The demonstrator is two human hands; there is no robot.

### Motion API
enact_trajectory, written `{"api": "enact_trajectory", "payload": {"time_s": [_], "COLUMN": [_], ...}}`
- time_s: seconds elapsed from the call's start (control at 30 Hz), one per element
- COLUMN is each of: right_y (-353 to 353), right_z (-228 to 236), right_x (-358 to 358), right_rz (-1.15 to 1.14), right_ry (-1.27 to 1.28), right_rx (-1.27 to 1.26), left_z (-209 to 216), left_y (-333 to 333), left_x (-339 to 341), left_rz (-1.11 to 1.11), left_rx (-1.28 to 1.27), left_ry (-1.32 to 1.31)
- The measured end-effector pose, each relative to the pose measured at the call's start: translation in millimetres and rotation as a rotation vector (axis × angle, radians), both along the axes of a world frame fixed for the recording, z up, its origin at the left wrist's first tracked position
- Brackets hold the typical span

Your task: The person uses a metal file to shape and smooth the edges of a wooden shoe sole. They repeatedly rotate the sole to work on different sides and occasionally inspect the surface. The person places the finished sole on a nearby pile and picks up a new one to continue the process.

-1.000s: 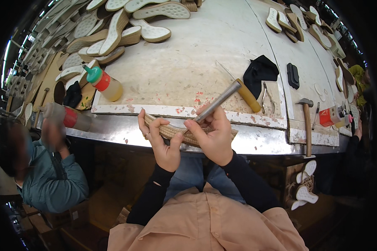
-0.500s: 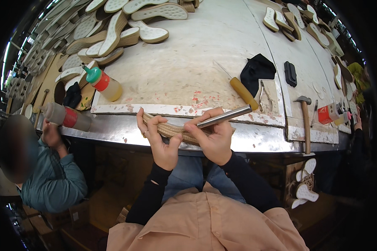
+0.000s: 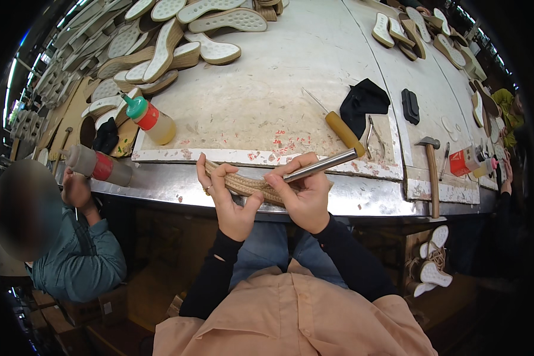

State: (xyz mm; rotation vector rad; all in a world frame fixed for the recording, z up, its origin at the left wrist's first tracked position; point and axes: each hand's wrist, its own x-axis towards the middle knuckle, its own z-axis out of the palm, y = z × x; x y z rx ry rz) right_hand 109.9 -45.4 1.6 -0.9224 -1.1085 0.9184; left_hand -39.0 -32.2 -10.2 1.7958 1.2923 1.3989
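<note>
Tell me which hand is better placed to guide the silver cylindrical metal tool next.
Probably the right hand: it grips the silver cylindrical metal tool, while the left hand is occupied holding the curved tan braided piece.

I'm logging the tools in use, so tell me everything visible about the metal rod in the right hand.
The metal rod is a straight, smooth, shiny silver cylinder with a blunt, darker outer end. Gripped in the right hand, it slants up toward the picture's right, its outer end near the awl's yellow handle in this view. The hand covers its lower end, so contact with the braided sole is unclear.
</note>
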Motion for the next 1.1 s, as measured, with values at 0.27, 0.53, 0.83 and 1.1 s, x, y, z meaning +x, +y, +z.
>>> {"api": "enact_trajectory", "payload": {"time_s": [0.27,0.53,0.83,1.1], "right_y": [3.4,2.9,1.3,1.9], "right_z": [3.4,4.5,3.0,-7.4], "right_x": [-5.6,-1.5,1.2,-0.6], "right_rz": [-0.087,-0.010,0.100,0.155], "right_ry": [-0.136,0.176,-0.050,-0.026], "right_rx": [-0.011,0.005,0.037,0.054], "left_z": [0.2,-4.0,0.3,-5.2], "left_y": [0.6,0.8,-2.3,0.7], "left_x": [3.9,5.3,-9.6,-5.2], "left_rz": [0.045,0.052,-0.049,-0.010], "left_rx": [0.006,-0.013,-0.046,0.000], "left_ry": [0.024,-0.068,-0.026,-0.015]}}
